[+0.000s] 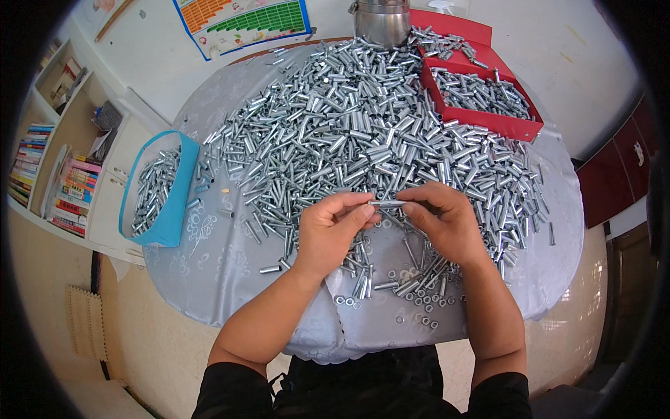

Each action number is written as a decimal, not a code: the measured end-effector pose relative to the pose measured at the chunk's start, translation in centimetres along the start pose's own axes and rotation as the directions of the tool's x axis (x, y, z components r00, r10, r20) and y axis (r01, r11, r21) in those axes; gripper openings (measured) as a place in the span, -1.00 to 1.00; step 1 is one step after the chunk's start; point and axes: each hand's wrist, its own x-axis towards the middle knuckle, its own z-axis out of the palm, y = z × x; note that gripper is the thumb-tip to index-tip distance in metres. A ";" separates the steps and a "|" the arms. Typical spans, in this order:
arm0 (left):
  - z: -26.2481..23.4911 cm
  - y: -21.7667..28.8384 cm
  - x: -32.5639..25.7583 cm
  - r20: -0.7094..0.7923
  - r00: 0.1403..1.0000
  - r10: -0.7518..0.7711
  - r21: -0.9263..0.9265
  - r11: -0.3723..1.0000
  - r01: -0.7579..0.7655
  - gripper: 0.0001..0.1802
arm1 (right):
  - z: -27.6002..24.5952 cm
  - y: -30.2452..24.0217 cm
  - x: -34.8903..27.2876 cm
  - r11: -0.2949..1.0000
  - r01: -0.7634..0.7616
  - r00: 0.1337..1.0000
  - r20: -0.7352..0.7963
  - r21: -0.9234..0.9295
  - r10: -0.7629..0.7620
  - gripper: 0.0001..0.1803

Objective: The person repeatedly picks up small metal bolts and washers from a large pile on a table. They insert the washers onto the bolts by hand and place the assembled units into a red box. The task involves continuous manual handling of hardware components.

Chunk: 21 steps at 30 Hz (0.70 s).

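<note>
Grey patterned cloth covers the round surface (230,279), and a great heap of short silvery metal tubes (363,119) spreads across it beyond both hands. The left hand (333,230) and the right hand (441,218) meet just above the near part of the cloth, fingers pinched narrow on the two ends of one metal tube (388,203), which lies level between them. Under the wrists, toward the person, lie a few loose tubes and a scatter of small metal washers (419,307). Well off to the left of the left hand stands a blue tray (183,188) holding more tubes, at the edge of the cloth. Beyond the right hand, on the far side of the heap, a red box (488,124) also holds tubes, with a shiny metal pot (380,21) just beside it. Farther left of the blue tray, a white bookshelf (98,209) carries colourful books, and a printed chart (241,21) lies on the pale floor beyond the heap.
</note>
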 end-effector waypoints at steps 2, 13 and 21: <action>0.0 0.1 0.0 0.001 1.000 -0.003 -0.003 1.000 0.003 -0.79 | -0.1 -0.2 0.0 0.999 0.044 0.999 0.019 -0.016 -0.044 -0.83; -0.2 0.5 0.1 0.153 0.986 -0.061 -0.132 0.988 0.081 -0.79 | -0.3 -0.3 0.1 0.938 -0.225 0.973 0.008 0.264 0.231 -0.83; -0.1 1.4 0.1 0.187 0.971 -0.146 -0.107 0.980 0.168 -0.68 | -0.4 -0.2 -0.1 0.957 -0.211 0.976 0.099 0.199 0.195 -0.91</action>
